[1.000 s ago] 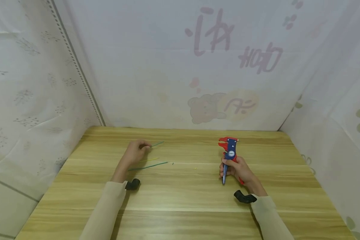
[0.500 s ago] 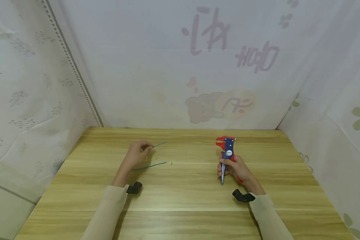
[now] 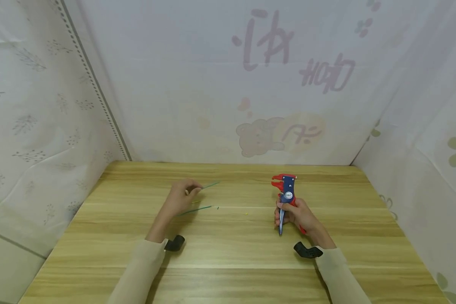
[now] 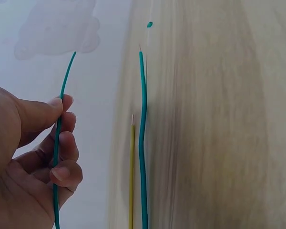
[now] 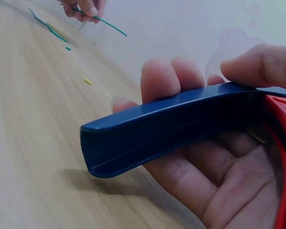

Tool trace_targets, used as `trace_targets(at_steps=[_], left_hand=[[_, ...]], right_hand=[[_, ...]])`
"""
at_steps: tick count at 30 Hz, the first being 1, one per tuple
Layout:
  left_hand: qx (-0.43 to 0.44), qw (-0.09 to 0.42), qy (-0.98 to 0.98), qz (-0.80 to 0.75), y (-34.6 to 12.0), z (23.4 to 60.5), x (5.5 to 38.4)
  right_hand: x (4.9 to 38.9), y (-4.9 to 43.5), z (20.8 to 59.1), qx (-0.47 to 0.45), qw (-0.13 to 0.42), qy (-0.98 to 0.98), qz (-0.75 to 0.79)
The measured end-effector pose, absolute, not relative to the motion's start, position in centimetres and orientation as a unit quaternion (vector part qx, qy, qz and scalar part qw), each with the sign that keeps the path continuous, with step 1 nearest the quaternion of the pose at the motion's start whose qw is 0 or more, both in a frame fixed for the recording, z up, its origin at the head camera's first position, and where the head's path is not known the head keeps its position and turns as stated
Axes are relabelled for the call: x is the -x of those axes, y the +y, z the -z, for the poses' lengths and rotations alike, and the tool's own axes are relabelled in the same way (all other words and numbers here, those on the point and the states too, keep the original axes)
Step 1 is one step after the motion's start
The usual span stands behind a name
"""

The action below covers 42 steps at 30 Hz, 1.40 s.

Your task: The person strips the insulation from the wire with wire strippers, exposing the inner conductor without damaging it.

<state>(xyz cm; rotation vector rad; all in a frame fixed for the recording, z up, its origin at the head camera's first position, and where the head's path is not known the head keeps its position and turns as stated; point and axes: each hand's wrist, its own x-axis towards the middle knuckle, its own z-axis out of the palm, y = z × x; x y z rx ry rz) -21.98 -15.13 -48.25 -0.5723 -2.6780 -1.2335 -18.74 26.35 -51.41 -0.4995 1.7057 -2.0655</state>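
Observation:
Between thumb and fingers, my left hand pinches a thin green wire, whose far end sticks out past the fingertips. On the table beneath lie a second green wire and a yellow wire, each with a bare metal tip in the left wrist view. My right hand grips a wire stripper with a red and blue body, its red jaws pointing left and standing apart, with nothing between them. In the right wrist view, its blue handle lies across the fingers.
A small green offcut of insulation lies just past the green wire's tip. A yellow offcut lies farther right on the wooden table. A printed cloth hangs behind the table's back edge.
My left hand has moved slightly right with the pinched green wire. The right hand with the wire stripper has stayed almost in place.

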Motion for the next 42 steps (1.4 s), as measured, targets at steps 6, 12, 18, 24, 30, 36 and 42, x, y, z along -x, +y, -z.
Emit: trace_targets(at_steps=[6,12,18,24,30,36,42], left_hand=[[0.189,0.065,-0.887,0.415,-14.5,48.2,21.6],[0.195,0.07,-0.887,0.413,-13.7,48.3,21.5],[0.199,0.064,-0.882,0.423,-13.0,48.3,21.1],[0.199,0.056,-0.881,0.426,-12.8,48.3,20.9],[0.202,0.053,-0.876,0.434,-12.5,48.0,20.6],[0.21,0.047,-0.874,0.435,-12.2,47.8,20.2],[0.218,0.053,-0.874,0.431,-11.9,47.5,20.2]], right_hand=[[18.6,26.0,51.1,0.185,0.21,0.61,0.742],[18.4,25.8,50.9,0.18,0.215,0.612,0.74],[18.1,25.2,50.6,0.178,0.22,0.618,0.733],[18.0,24.7,50.5,0.177,0.222,0.623,0.729],[18.0,24.5,50.5,0.186,0.23,0.622,0.725],[17.8,24.1,50.5,0.208,0.24,0.611,0.725],[17.9,23.8,50.5,0.228,0.243,0.601,0.726]])
